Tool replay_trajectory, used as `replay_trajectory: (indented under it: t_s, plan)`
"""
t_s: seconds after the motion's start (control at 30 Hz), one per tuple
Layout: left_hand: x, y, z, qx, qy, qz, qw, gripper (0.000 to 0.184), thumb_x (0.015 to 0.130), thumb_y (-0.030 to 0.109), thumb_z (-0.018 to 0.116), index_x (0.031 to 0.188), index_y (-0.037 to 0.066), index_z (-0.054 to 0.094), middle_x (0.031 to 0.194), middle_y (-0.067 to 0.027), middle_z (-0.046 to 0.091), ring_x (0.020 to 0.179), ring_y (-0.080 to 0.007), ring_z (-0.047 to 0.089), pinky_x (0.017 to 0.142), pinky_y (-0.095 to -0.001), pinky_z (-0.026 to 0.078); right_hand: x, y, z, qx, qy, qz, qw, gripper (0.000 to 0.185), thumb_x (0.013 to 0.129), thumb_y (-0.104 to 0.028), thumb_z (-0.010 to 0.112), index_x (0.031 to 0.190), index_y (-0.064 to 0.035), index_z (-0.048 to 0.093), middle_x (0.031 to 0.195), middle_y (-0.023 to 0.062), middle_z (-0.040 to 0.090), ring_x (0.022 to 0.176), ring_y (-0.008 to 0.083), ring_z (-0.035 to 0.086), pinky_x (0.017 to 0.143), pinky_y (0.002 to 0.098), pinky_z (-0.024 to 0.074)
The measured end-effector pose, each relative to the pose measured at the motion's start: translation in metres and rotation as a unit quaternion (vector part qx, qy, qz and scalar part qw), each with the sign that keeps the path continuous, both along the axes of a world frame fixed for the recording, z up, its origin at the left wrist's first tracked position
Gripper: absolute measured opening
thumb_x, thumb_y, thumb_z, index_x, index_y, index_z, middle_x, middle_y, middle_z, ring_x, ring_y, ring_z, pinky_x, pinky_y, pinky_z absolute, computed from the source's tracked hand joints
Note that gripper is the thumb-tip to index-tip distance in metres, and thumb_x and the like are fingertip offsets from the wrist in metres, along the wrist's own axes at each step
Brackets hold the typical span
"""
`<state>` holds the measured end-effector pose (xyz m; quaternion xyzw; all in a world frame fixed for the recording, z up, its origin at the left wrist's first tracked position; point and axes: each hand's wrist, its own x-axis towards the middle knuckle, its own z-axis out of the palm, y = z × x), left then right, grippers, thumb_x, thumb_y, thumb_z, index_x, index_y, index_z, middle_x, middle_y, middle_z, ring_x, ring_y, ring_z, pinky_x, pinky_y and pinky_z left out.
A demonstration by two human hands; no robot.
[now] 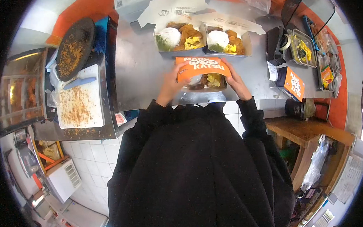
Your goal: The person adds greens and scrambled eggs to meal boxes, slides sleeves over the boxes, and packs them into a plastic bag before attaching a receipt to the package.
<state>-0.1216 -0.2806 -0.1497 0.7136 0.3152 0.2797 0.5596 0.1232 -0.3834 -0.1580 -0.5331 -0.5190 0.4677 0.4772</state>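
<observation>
At the front edge of the steel table, a takeout box point(206, 68) has its orange printed lid partly folded over, with rice, fried pieces and yellow egg showing under the near edge. My left hand point(171, 85), slightly blurred, grips the lid's left side. On the opposite side, my right hand point(237, 83) has its fingers around the lid and the box's right edge. Just beyond stand two opened boxes, the left food box point(180, 35) and the right food box point(228, 40), each holding rice, fried pieces, egg and green shreds.
To the right sit a closed orange box point(291, 85), a black tape dispenser point(276, 46) and a clear tub of egg point(303, 49). On the left are a white cutting board point(81, 105) with crumbs, a blue knife point(79, 82) and a dark crumb-filled pan point(76, 49).
</observation>
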Motion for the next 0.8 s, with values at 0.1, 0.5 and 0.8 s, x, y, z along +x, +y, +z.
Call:
replay_trajectory:
  t_s: [0.1,0.5,0.8]
  plan:
    - [-0.005,-0.001,-0.007,0.117,0.028,-0.003,0.993,0.051,0.073,0.031,0.066,0.118,0.013,0.05,0.129,-0.0197,0.038,0.113,-0.0288,0.045,0.092,-0.0364,0.037,-0.009,-0.01,-0.007,0.014,0.01,0.004,1.0,0.069,0.076,-0.021,0.062,0.134,-0.0066,0.027,0.141,0.0187,0.016,0.131,0.0255,0.015,0.104,0.0335,0.0175]
    - [-0.002,0.001,-0.034,0.272,0.087,0.032,0.958,0.04,0.072,-0.001,0.055,0.108,0.016,0.059,0.121,-0.0062,0.049,0.1,-0.0236,0.055,0.079,-0.0305,0.047,-0.005,-0.007,-0.003,0.096,-0.447,0.008,0.889,0.05,0.072,-0.018,0.064,0.12,-0.0215,0.05,0.136,0.0193,0.026,0.092,0.0332,0.058,0.069,0.0356,0.0504]
    - [0.0,0.003,-0.038,0.316,0.118,-0.005,0.941,0.039,0.072,0.013,0.06,0.11,0.015,0.057,0.124,-0.006,0.047,0.11,-0.0334,0.045,0.087,-0.0367,0.041,0.0,0.002,-0.024,0.143,-0.53,0.012,0.836,0.062,0.071,-0.019,0.063,0.128,-0.0189,0.039,0.133,0.0187,0.032,0.083,0.0313,0.056,0.067,0.0347,0.0501]
